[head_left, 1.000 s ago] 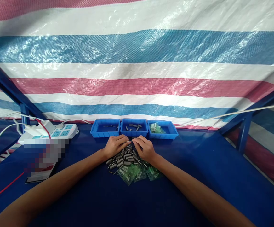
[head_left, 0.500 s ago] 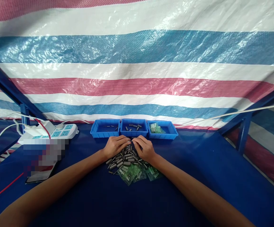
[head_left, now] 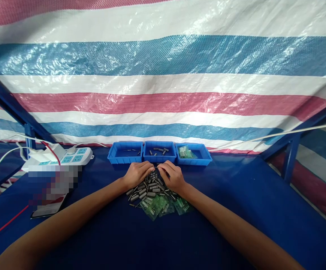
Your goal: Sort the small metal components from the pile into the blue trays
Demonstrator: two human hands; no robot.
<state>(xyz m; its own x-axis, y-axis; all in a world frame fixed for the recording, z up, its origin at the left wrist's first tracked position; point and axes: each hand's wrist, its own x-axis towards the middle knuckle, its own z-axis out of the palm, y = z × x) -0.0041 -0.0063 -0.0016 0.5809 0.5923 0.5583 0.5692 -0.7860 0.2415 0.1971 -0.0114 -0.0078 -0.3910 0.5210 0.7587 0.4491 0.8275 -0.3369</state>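
Observation:
Over the far side of a heap of small metal parts [head_left: 151, 186], my left hand [head_left: 137, 174] and my right hand [head_left: 172, 175] are close together, fingers curled and thumbs pressed in. A thin, pale metal pin [head_left: 155, 167] spans the small gap between the fingertips, and both hands pinch it; its details are too small to see. Grey cylinders and thin pins make up the heap. Clear green-tinted packets [head_left: 157, 205] with small pale pieces inside lie at its near edge, partly beside my right wrist.
Behind my hands stand a left blue bin [head_left: 125, 160] with thin pins, a middle blue bin [head_left: 159, 158] with several grey cylinders, and a right blue bin [head_left: 193, 162] with green packets. A power strip [head_left: 78, 157] with cables and a partly pixelated flat object [head_left: 50, 208] lie left.
My hands stay over the heap with only slight finger movement. The pin between the fingertips shows a little more clearly now. The bins and packets have not moved.

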